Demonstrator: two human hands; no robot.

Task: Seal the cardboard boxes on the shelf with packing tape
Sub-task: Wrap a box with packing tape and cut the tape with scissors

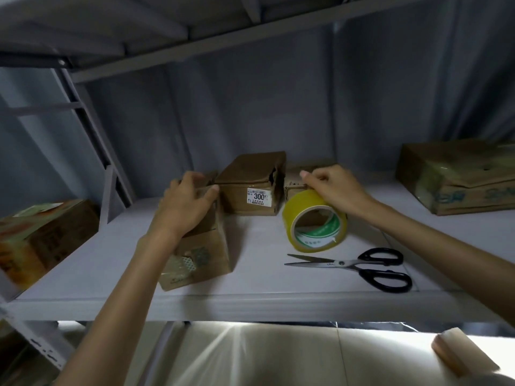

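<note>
The right hand (331, 188) has its grip curled over the top of the yellow roll of packing tape (315, 221), which stands on edge on the grey metal shelf (250, 288), thumb and forefinger pinched at the roll's upper rim as if hunting the loose end. The left hand (186, 201) lies across the top of the small brown cardboard box (195, 246) at the shelf's front, fingers curved over its far edge, pressing the flaps down. Just beyond that hand sits a second brown cardboard box with a white "300" label (250, 185), its top flap torn and lifting at the right side; behind the tape hand a third low brown box (295, 185) is mostly hidden. The black-handled scissors (351, 264) lie open, nearer than the roll. From here I would worry that the tape end splits or sticks back on itself, since only one hand works it; that the roll, standing on edge, trundles off onto the scissors; and that the flaps spring up once the left hand lifts.
</note>
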